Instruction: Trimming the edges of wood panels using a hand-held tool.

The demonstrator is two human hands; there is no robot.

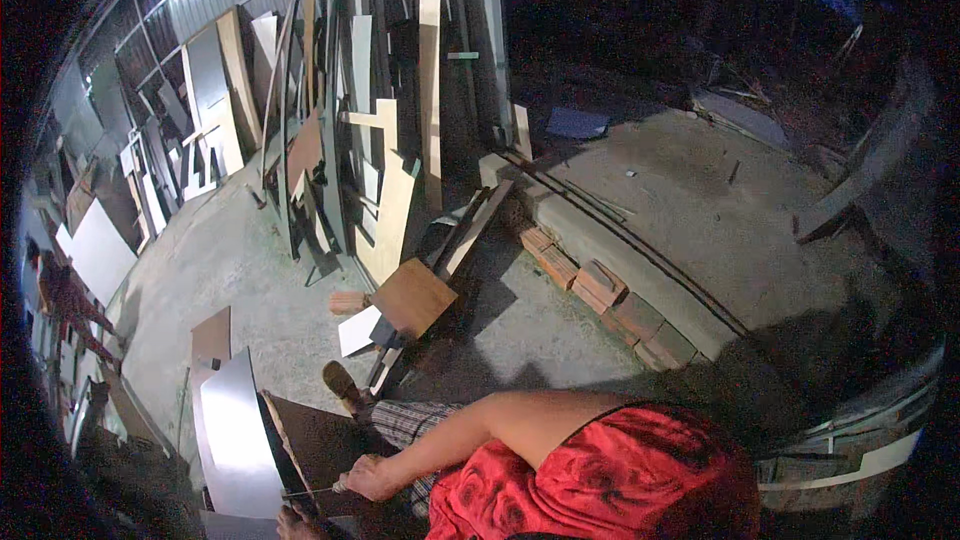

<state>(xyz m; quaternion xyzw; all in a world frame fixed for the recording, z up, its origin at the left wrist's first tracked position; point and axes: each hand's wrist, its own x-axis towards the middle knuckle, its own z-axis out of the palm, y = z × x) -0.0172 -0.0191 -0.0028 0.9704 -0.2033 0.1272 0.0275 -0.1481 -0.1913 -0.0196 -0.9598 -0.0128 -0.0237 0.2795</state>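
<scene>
One hand (372, 477) grips a thin metal rod (310, 491) against the curved grey panel (235, 430) standing on the floor; the other hand (292, 523) is largely hidden, grip unclear. Risk: the unbraced panel may tip under pressure.

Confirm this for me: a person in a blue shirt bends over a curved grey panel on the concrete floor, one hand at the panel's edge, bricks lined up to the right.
Not quite: the shirt is red, not blue, as the head view shows. The rest holds: the person bends over the curved grey panel on the concrete floor, one hand at its edge, with bricks lined up to the right.
</scene>
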